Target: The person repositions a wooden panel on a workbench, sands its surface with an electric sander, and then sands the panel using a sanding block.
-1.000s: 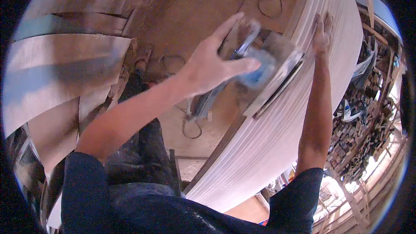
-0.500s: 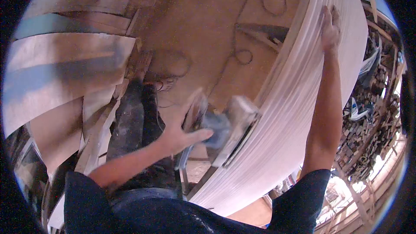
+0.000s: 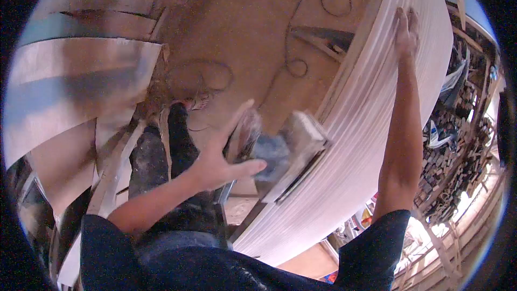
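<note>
A large pale wooden panel (image 3: 355,156) with fine grain stands on a slant along my right side. On its face my right hand (image 3: 407,35) lies flat, fingers stretched toward the far end. My left hand (image 3: 218,164) is wrapped around one end of a blue-grey power tool (image 3: 272,156), thumb and fingers wide around its body. The tool's flat side meets the panel near its lower left edge. Blur hides its exact kind.
A dark cord (image 3: 293,37) loops across the brown floor (image 3: 242,32). Wooden boards (image 3: 81,70) lean at the left. Stacked wood offcuts (image 3: 447,178) fill the right side. My legs (image 3: 148,156) stand between the boards and the panel.
The tool and my left hand have shifted very slightly along the panel. My right hand stays flat on it. My legs appear a little farther apart, and the view has moved slightly.
</note>
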`<state>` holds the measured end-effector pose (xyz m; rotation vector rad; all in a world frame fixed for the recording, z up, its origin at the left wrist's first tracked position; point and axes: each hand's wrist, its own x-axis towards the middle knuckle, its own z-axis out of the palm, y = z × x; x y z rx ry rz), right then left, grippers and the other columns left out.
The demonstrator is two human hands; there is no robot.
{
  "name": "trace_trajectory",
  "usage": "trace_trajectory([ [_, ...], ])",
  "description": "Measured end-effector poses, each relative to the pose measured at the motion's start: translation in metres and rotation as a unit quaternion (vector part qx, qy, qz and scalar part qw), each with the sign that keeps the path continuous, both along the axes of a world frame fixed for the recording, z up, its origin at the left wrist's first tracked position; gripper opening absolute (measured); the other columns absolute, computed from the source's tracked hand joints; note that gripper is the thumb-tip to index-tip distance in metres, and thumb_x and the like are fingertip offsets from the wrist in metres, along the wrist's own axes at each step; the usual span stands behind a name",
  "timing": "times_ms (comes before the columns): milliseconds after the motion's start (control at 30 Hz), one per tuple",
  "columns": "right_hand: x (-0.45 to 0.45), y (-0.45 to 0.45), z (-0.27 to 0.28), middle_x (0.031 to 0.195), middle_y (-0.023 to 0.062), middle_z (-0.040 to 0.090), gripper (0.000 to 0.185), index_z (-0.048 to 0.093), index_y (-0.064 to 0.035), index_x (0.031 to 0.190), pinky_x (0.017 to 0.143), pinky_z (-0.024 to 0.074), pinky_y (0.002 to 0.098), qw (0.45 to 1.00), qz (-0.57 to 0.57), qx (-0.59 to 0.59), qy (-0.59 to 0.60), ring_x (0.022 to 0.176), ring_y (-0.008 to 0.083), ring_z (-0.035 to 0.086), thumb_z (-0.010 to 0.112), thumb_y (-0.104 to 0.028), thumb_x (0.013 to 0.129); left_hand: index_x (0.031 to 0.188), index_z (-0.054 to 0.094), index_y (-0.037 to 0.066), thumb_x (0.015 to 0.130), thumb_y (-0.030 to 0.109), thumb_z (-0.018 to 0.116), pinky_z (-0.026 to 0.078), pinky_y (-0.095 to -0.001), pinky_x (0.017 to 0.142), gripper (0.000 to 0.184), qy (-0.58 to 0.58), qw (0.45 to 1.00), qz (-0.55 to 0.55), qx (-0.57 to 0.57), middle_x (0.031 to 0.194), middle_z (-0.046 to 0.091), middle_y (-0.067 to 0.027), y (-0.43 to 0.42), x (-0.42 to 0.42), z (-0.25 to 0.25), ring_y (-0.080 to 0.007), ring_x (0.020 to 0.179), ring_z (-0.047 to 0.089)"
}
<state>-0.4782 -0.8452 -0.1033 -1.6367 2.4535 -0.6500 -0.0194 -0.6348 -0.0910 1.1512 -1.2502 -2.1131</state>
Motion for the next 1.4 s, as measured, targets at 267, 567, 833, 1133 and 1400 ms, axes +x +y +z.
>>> trace_trajectory([
  [267,0.0,0.001,0.004,0.155,0.0194,0.041,0.079,0.038,-0.0072,0.153,0.118,0.0281,0.0376,0.999,-0.013,0.011,0.041,0.144,0.0332,0.039,0.054,-0.058,0.094,0.158,0.025,0.007,0.075,0.03,0.087,0.029,-0.0383,0.117,0.106,0.003,1.0,-0.012,0.015,0.148,0.045,-0.0187,-0.001,0.005,-0.004,-0.026,0.138,0.042],
  [567,0.006,0.001,0.005,0.158,0.0211,0.036,0.078,0.037,-0.0012,0.152,0.119,0.0254,0.0367,0.999,0.016,-0.012,-0.03,0.146,0.0315,0.035,0.054,-0.053,0.097,0.157,0.027,0.008,0.076,0.032,0.087,0.027,-0.0409,0.118,0.104,-0.017,0.999,-0.025,0.038,0.151,0.043,-0.0186,-0.018,0.002,-0.001,-0.0267,0.14,0.04],
  [833,-0.004,0.001,0.004,0.156,0.02,0.039,0.079,0.038,-0.0024,0.152,0.119,0.0256,0.0373,0.999,0.03,0.002,0.029,0.146,0.0318,0.035,0.053,-0.056,0.096,0.157,0.029,0.011,0.074,0.028,0.087,0.022,-0.0398,0.121,0.103,-0.004,0.997,-0.009,0.072,0.157,0.036,-0.0134,-0.016,-0.002,-0.01,-0.0256,0.146,0.032],
  [1133,-0.004,0.003,0.003,0.149,0.0172,0.05,0.075,0.047,-0.0091,0.148,0.115,0.0333,0.038,0.999,-0.017,-0.006,0.045,0.138,0.0338,0.046,0.051,-0.061,0.094,0.157,0.028,0.009,0.075,0.03,0.087,0.026,-0.0394,0.119,0.104,0.006,0.998,0.011,0.061,0.153,0.041,-0.0159,0.004,-0.001,-0.013,-0.0272,0.142,0.038],
  [1400,0.009,0.066,0.008,0.144,0.0198,0.054,0.054,0.051,-0.0077,0.145,0.11,0.0401,0.0385,0.995,0.048,-0.059,0.06,0.129,0.0338,0.055,0.049,-0.04,0.102,0.156,0.028,0.004,0.078,0.031,0.086,0.036,-0.036,0.112,0.1,0.078,0.995,0.058,0.02,0.145,0.049,-0.0171,-0.065,-0.042,-0.014,-0.0247,0.132,0.048],
])
